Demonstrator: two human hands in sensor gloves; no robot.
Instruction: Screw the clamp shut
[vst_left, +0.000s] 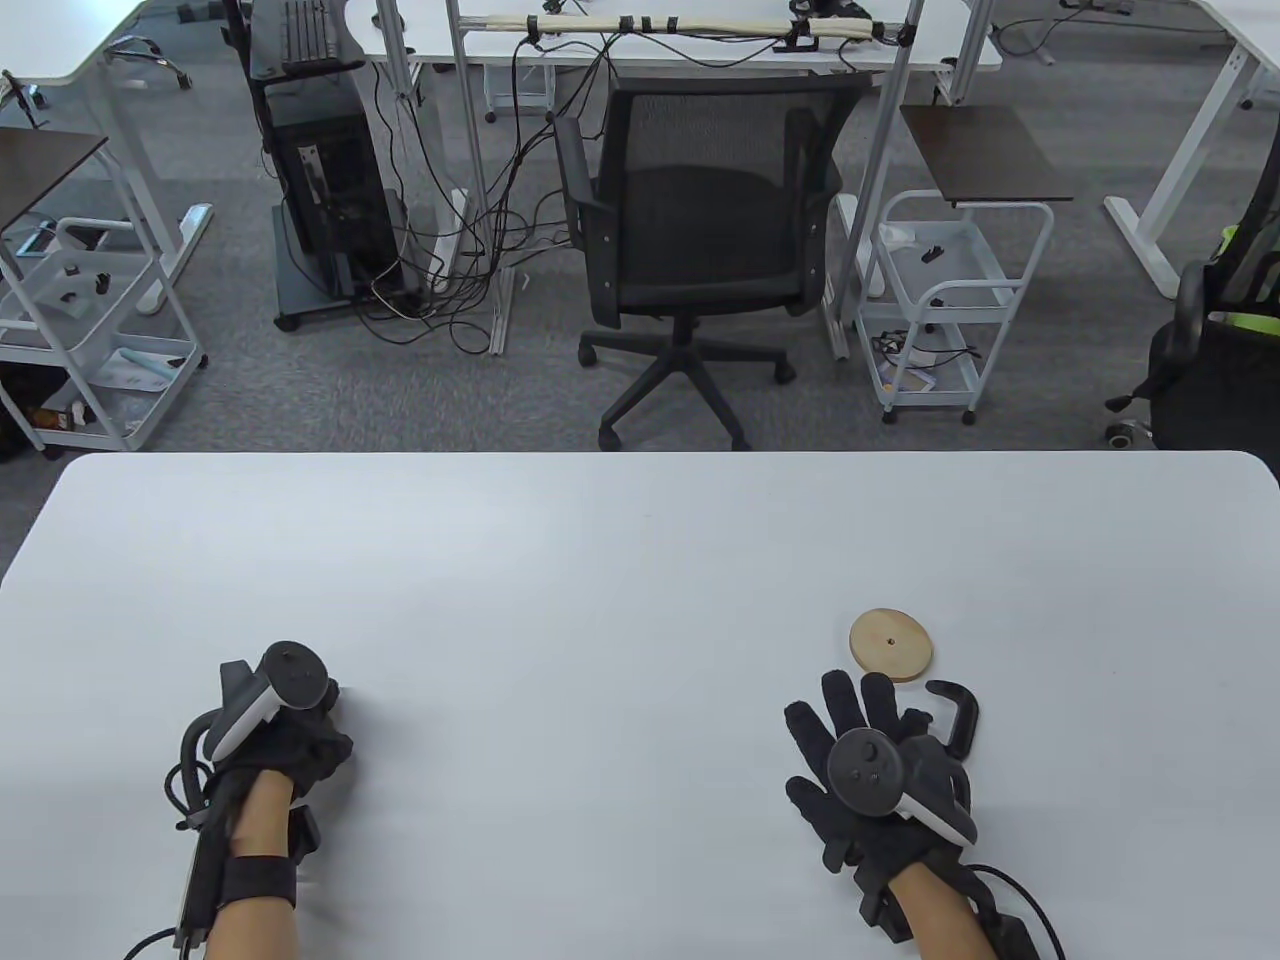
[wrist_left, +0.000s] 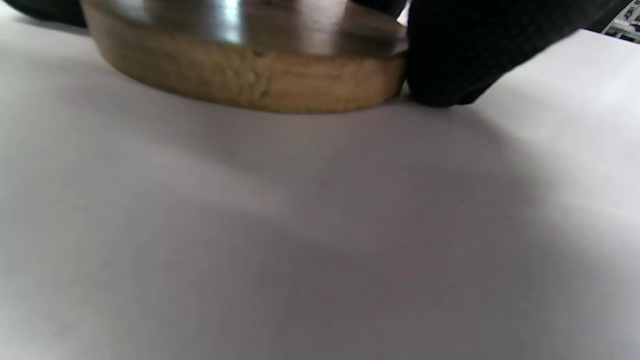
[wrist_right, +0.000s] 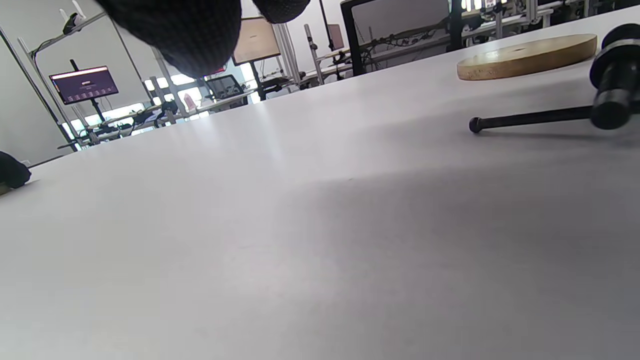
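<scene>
Clamp (vst_left: 955, 715) beside spread right hand (vst_left: 868, 775), left hand (vst_left: 285, 735) gripping wooden disc (wrist_left: 250, 85), near table (vst_left: 600, 560) edge

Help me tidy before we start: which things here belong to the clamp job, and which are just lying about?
Job:
clamp
right hand
left hand

Lying about:
wooden disc beyond the right hand
second wooden disc under the left hand

Three views, one white table (vst_left: 600, 560).
The table is seen from above by the table view, faced toward the office beyond. Its surface is skimmed very low by both wrist views; the wooden disc (vst_left: 890, 645) is shared by the right wrist view and the table view.
</scene>
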